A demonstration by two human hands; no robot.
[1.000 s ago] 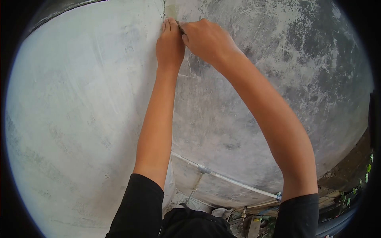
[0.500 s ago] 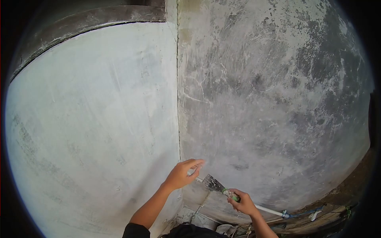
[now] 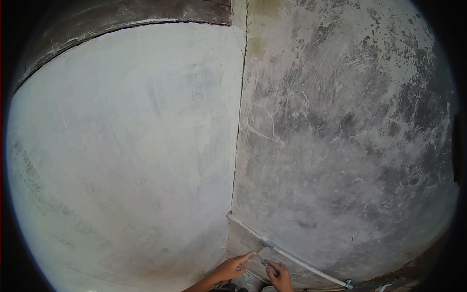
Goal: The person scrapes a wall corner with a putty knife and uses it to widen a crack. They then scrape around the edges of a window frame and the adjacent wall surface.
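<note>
Low in the head view, my right hand [image 3: 278, 276] is wrapped round the handle of a scraper [image 3: 263, 261], whose blade is turned nearly edge-on and points up and left. Just left of it, my left hand [image 3: 235, 266] has its index finger stretched toward the blade tip, with its other fingers curled. Whether that finger touches the blade is too small to tell. Both hands are below the white pipe [image 3: 301, 263], near the corner between a pale wall [image 3: 126, 146] and a grey, patchy wall [image 3: 331, 160].
A dark wooden beam [image 3: 131, 12] runs along the top left. A crack follows the corner down to the pipe. At the lower right, a blue fitting [image 3: 349, 284] sits on the pipe. A dark object [image 3: 458, 148] stands at the right edge.
The view has shifted, with the corner now further right. Both hands and the scraper are lower in view, and the blade has turned from broadside to nearly edge-on. More of the pipe shows.
</note>
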